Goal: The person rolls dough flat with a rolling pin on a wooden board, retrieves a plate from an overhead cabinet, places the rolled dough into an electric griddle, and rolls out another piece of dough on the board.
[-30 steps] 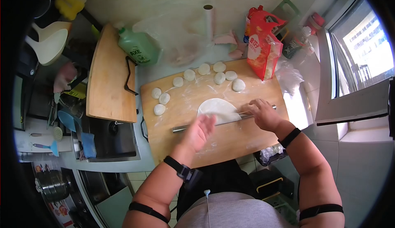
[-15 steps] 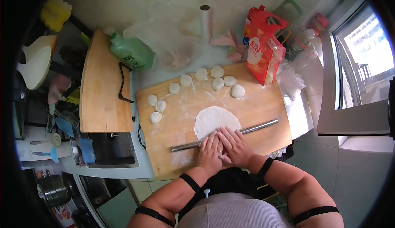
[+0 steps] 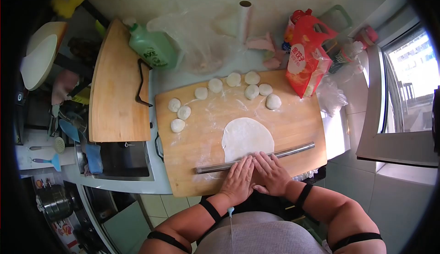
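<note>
My left hand (image 3: 238,179) and my right hand (image 3: 272,173) lie side by side, fingers stretched out flat on the middle of a metal rolling pin (image 3: 293,150). The pin rests at a slight slant over the near edge of a flattened round sheet of dough (image 3: 247,138). Beneath them is a floury wooden board (image 3: 183,153). Several small dough balls, among them one at the right end (image 3: 273,101) and one at the left (image 3: 178,125), form a loose arc along the far and left parts of the board.
Behind the board are a green bottle (image 3: 153,50), a plastic bag (image 3: 197,38), an upright roll (image 3: 244,22) and a red bag (image 3: 308,57). A second wooden board (image 3: 119,89) stands left above the sink (image 3: 123,161). An open window (image 3: 408,80) is at the right.
My hands have come together from apart and now lie on the pin. The pin has moved nearer to me, and more of the dough sheet shows beyond it.
</note>
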